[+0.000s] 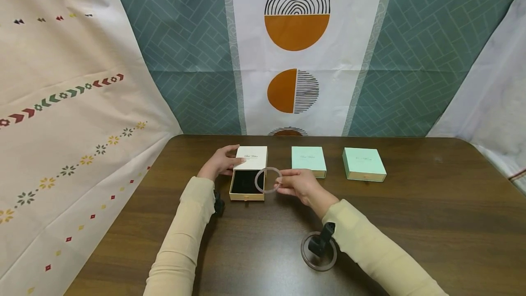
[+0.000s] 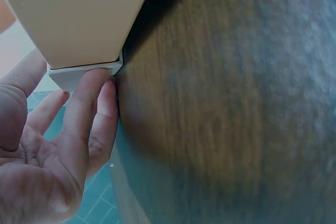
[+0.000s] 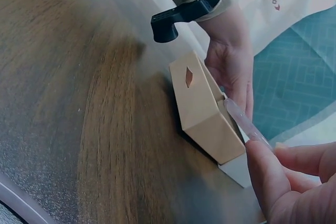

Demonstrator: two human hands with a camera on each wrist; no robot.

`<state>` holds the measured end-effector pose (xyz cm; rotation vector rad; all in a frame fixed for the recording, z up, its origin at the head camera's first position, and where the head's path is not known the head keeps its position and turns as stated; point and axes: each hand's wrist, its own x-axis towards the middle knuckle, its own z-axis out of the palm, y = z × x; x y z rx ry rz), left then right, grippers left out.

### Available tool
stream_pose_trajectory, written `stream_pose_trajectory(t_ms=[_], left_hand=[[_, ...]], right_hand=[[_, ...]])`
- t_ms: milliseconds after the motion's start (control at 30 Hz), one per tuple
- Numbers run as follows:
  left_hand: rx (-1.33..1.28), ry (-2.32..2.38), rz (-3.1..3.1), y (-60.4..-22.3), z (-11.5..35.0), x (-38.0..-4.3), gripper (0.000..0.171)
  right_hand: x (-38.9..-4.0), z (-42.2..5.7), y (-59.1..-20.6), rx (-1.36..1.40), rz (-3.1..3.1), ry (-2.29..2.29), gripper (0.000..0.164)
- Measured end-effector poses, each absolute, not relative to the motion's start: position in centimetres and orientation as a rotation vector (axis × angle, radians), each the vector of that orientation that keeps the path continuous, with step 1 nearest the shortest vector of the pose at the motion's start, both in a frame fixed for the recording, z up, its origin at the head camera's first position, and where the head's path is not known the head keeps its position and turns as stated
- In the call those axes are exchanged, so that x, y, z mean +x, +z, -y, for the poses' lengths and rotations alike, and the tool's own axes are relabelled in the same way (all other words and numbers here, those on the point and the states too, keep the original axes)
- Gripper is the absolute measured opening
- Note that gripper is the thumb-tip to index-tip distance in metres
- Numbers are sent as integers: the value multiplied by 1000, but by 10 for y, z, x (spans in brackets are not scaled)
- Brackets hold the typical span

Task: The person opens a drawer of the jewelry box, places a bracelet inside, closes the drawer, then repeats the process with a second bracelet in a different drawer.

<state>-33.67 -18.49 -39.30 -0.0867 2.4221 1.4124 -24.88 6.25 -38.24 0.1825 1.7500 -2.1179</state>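
Note:
A white drawer box (image 1: pixel 251 157) stands toward the back of the table, its black-lined drawer (image 1: pixel 246 197) pulled out toward me. My left hand (image 1: pixel 222 162) grips the box's cover from the left, the thumb over its top; in the left wrist view the fingers (image 2: pixel 79 124) lie along its side. Between thumb and fingertips, my right hand (image 1: pixel 299 184) pinches a pale translucent bangle (image 1: pixel 257 185). The bangle overlaps the drawer's right edge in the head view. In the right wrist view, the bangle (image 3: pixel 244 119) appears edge-on over the drawer's opening.
Two mint-green boxes, a middle one (image 1: pixel 308 158) and a right one (image 1: pixel 364 163), stand closed to the right of the white box. A second, greyish bangle (image 1: pixel 305 252) lies on the brown table (image 1: pixel 255 250) below my right wrist. Patterned cloths (image 1: pixel 197 58) hang behind the table.

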Motion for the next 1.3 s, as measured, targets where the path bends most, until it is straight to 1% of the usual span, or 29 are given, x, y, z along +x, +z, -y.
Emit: stream_pose_trajectory(t_ms=[533, 1300], left_hand=[[-86, 1421, -2421, -393, 184, -338, 71], [-68, 1402, -2421, -393, 184, -336, 70]], right_hand=[[-255, -63, -385, 209, -1771, -2093, 38], [-255, -55, -389, 235, -1758, -2083, 39]])
